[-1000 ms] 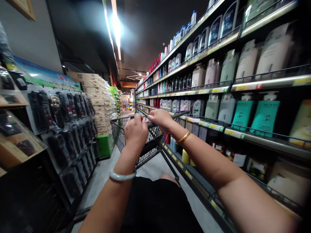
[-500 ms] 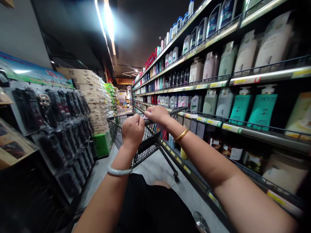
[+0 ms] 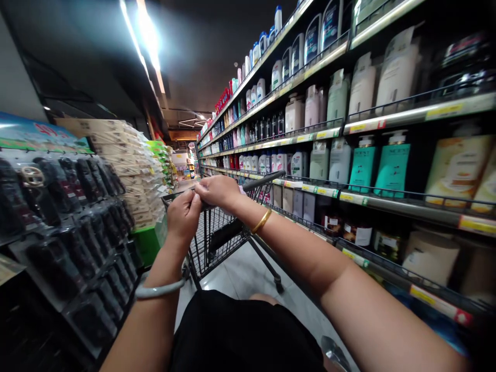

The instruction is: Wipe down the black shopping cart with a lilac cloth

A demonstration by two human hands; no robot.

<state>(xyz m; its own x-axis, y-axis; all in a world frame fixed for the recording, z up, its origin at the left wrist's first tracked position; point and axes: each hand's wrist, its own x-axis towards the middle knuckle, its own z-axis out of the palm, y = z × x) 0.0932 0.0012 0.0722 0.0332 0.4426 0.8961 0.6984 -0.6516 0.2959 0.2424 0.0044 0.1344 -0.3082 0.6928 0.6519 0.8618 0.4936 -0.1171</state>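
Packaged goods (image 3: 83, 178): dark, hanging in rows at far left
Left hand (image 3: 182, 217): fingers curled, thumb inward; cannot tell whether they grasp anything
Right hand (image 3: 217, 191): fingers bent toward the left hand, over the handle (image 3: 267, 180); grip hidden, cannot tell
Shopping cart (image 3: 227, 235): just ahead of the hands, handle's right end near the shelf (image 3: 405, 207)
Teal bottles (image 3: 391, 166): upright on that shelf, along its front edge

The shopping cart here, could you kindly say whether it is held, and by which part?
The left hand and right hand meet at the handle of the shopping cart, the right lying across it; whether either grips it cannot be told.
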